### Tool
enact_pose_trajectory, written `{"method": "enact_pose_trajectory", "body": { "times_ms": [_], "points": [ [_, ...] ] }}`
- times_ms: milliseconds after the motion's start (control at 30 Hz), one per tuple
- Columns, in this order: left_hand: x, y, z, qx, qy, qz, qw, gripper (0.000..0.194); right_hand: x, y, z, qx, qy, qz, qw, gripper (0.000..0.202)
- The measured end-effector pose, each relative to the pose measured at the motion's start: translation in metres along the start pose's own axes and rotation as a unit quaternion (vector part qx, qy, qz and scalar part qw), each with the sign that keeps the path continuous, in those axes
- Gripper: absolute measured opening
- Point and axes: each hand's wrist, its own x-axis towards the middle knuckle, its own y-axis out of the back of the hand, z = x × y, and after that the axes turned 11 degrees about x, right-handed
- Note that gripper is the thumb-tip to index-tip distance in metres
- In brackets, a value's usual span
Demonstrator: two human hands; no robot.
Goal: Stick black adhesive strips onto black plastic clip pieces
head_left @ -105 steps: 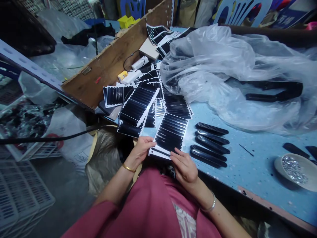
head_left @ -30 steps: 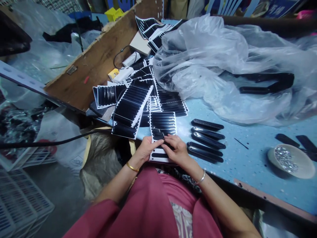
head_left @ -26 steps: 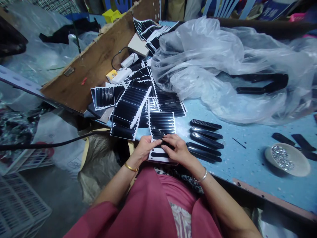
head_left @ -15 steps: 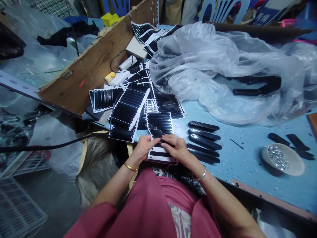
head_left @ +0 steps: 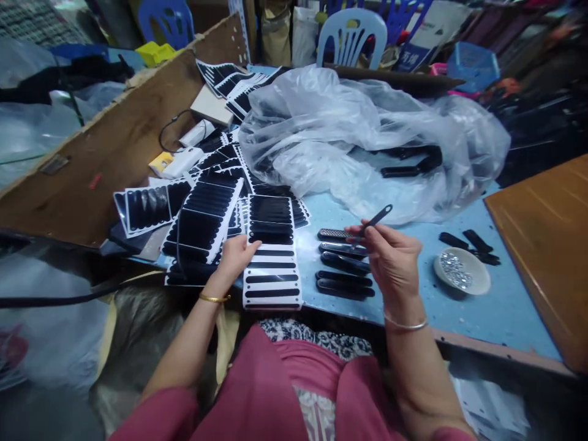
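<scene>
Head view: black strip (head_left: pixel 379 215) (holed) in right hand (head_left: pixel 395 257)

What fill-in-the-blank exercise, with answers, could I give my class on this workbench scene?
1. The hand touching the sheet is the ____ hand.
2. The strip in the right hand is coloured ____.
3. The small pieces in the bowl are coloured ____.
4. The bracelet closest to the sheet is coloured ____.
Missing words: left; black; silver; gold.

Narrow gap between sheet (head_left: pixel 272 284) and pieces (head_left: pixel 344 262)
</scene>
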Motion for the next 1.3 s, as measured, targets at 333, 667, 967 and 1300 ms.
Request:
{"method": "enact_pose_trajectory", "body": {
  "times_ms": [333, 667, 967, 1300],
  "points": [
    [0.002, -0.011, 0.069, 0.041, -0.187, 0.022, 0.981, 0.022, 0.037, 0.097, 0.013, -0.472, 0.173, -0.197, 0.842, 0.023],
    [0.009, -0.077, 0.152, -0.344, -0.077, -0.284, 0.892, 0.028, 0.029, 0.065, 0.019, -0.528, 0.223, -0.255, 0.779, 0.02],
    [0.017, -0.08, 0.14, -0.441, 0.028, -0.378, 0.813, 0.024, 0.034, 0.074, 0.023, -0.377, 0.201, -0.261, 0.866, 0.018],
    [0.021, -0.081, 0.136, -0.421, -0.005, -0.369, 0.828, 0.024, 0.036, 0.079, 0.023, -0.388, 0.183, -0.256, 0.866, 0.015]
  ]
}}
